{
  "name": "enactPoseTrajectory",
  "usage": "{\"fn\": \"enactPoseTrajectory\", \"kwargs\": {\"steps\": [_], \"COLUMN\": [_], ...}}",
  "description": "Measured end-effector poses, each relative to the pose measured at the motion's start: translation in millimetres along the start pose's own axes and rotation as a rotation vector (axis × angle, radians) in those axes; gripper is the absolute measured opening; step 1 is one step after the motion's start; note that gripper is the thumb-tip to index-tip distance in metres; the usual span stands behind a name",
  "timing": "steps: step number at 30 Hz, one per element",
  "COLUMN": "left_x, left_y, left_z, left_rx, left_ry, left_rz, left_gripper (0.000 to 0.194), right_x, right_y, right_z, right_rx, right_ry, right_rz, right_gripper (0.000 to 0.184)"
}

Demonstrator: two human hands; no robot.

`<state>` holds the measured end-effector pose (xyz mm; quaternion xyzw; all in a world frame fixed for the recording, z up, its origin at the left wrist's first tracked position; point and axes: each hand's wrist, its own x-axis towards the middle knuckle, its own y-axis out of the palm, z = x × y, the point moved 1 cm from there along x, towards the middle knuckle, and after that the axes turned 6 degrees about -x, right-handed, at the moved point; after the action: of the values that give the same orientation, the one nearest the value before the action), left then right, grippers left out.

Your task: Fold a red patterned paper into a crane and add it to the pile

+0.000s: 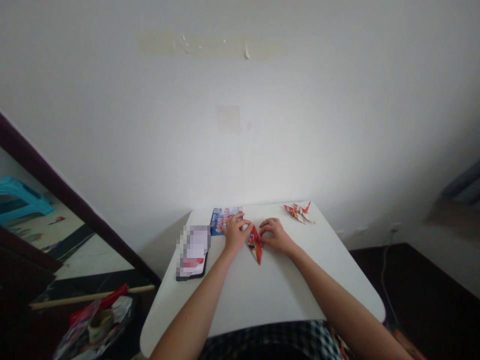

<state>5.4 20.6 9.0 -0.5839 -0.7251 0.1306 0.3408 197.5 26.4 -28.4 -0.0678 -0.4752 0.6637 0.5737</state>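
Note:
A narrow diamond of folded paper (256,250), mostly red with printed patches, lies on the white table with one point toward me. At its upper left edge is my left hand (235,234), thumb and index finger close together on the paper, the other fingers reaching over a blue printed sheet (216,222). From the other side my right hand (277,236) pinches the paper's right edge with curled fingers. The fingertips partly cover the upper part of the fold. Farther back on the right sits a folded red-and-white paper figure (298,212) with pointed ends.
A phone (195,250), its screen blurred out, lies at the left of the white table (270,295). The table's far edge meets a pale wall (300,125). On the floor at left are a bag of rubbish (99,322) and a dark-framed mirror (75,200) reflecting a blue stool.

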Motion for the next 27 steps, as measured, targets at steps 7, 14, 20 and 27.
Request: {"fn": "enactPoseTrajectory", "kwargs": {"steps": [7, 14, 20, 27], "left_x": [0.1, 0.5, -0.9, -2.3], "left_y": [0.9, -3.4, -3.6, -2.5], "left_z": [4.0, 9.1, 8.1, 10.0], "left_rx": [0.025, 0.143, 0.187, 0.215], "left_ry": [0.019, 0.015, 0.047, 0.171], "left_rz": [0.054, 0.170, 0.200, 0.193], "left_gripper": [0.013, 0.013, 0.008, 0.011], "right_x": [0.7, 0.6, 1.2, 0.1], "right_y": [0.4, -5.5, -8.7, -15.8], "right_z": [-3.8, -7.4, -7.8, -8.0], "right_rx": [-0.011, -0.103, -0.161, -0.173], "right_ry": [0.033, 0.038, 0.005, -0.036], "right_rz": [-0.048, -0.122, -0.100, -0.071], "right_gripper": [0.003, 0.002, 0.005, 0.009]}}
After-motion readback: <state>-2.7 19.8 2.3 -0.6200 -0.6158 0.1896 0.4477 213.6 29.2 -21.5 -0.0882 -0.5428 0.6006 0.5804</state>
